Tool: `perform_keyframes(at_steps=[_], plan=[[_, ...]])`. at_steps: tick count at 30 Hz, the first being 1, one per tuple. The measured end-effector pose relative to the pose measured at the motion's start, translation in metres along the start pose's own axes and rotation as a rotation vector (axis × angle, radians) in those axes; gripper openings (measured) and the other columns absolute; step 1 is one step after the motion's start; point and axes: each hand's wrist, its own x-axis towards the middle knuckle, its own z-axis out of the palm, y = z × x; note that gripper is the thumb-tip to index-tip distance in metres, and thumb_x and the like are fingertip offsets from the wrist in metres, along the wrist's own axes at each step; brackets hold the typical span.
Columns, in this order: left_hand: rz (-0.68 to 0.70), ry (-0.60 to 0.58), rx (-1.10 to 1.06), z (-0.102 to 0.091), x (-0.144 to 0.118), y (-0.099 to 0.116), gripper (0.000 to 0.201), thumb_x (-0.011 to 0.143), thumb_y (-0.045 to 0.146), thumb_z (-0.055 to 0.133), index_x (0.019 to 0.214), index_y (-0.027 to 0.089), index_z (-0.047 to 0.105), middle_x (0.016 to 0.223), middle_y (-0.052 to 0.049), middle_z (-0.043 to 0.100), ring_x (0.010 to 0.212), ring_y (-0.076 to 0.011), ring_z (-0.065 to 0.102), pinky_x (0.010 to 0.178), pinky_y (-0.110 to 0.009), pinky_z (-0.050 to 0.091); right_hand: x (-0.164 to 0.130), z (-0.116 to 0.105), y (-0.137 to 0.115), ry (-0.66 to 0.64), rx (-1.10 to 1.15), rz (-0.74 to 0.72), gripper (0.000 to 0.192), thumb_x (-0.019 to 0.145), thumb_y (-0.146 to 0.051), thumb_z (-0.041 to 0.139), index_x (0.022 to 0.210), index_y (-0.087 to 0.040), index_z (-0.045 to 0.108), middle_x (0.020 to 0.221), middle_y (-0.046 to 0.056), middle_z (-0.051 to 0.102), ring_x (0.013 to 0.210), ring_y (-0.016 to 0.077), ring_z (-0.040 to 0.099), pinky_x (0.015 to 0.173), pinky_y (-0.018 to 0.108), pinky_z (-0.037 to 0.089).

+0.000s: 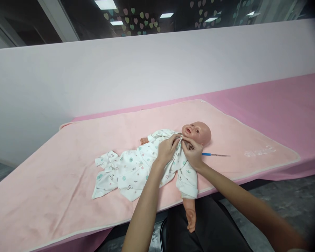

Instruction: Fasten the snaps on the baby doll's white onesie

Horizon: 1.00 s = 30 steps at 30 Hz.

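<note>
A baby doll (199, 131) lies on its back, its head to the right, dressed in a white printed outfit (131, 168). My left hand (168, 149) is closed on the outfit's cloth near the neckline. Close beside it, my right hand (193, 152) pinches the same garment's edge under the doll's chin. Whatever fastening lies between my fingertips is too small to make out. One doll arm hangs over the table's front edge, its sleeve turned up, and the other arm points to the far left.
Right of my right hand lies a thin tool with a blue handle (206, 154) and a slim metal shaft. A peach blanket (76, 168) covers much of the pink-covered table (283, 101). Behind stands a white low wall (136, 73) below dark glass.
</note>
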Motion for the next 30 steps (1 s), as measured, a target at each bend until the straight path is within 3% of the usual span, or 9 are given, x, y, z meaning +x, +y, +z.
perform_keyframes(at_steps=[9,16,26,30], plan=[[-0.055,-0.045,0.023,-0.0034,0.0006,0.0011,0.030,0.089,0.037,0.035,0.110,0.027,0.055,0.073,0.003,0.061,0.068,-0.0135,0.055,0.062,-0.022,0.035,0.0021,0.0012,0.0027,0.028,0.002,-0.123,0.015,0.078,-0.022,0.054,0.084,-0.018,0.068,0.065,0.000,0.062,0.046,0.0069,0.043,0.049,0.023,0.043],[-0.036,-0.018,0.011,-0.0006,0.0010,-0.0023,0.029,0.088,0.040,0.037,0.106,0.027,0.056,0.064,0.004,0.054,0.061,-0.0125,0.050,0.058,-0.021,0.031,0.0024,0.0003,-0.0008,-0.006,0.010,-0.051,0.014,0.079,-0.024,0.053,0.083,-0.018,0.065,0.049,-0.005,0.045,0.043,0.0068,0.038,0.046,0.021,0.038],[-0.059,0.018,-0.040,0.0024,0.0019,-0.0049,0.024,0.086,0.040,0.041,0.095,0.023,0.054,0.057,0.005,0.044,0.054,-0.0104,0.042,0.054,-0.021,0.026,0.0025,0.0007,-0.0020,-0.094,0.081,0.042,0.012,0.081,-0.023,0.048,0.087,-0.018,0.057,0.058,-0.004,0.050,0.045,0.0062,0.037,0.047,0.020,0.034],[-0.070,0.080,-0.139,0.0029,0.0003,-0.0041,0.020,0.085,0.040,0.044,0.088,0.021,0.050,0.053,0.007,0.039,0.049,-0.0090,0.037,0.052,-0.020,0.025,0.0013,0.0004,-0.0037,-0.110,0.082,0.033,0.010,0.081,-0.021,0.049,0.087,-0.018,0.056,0.053,-0.007,0.043,0.043,0.0060,0.035,0.045,0.020,0.032]])
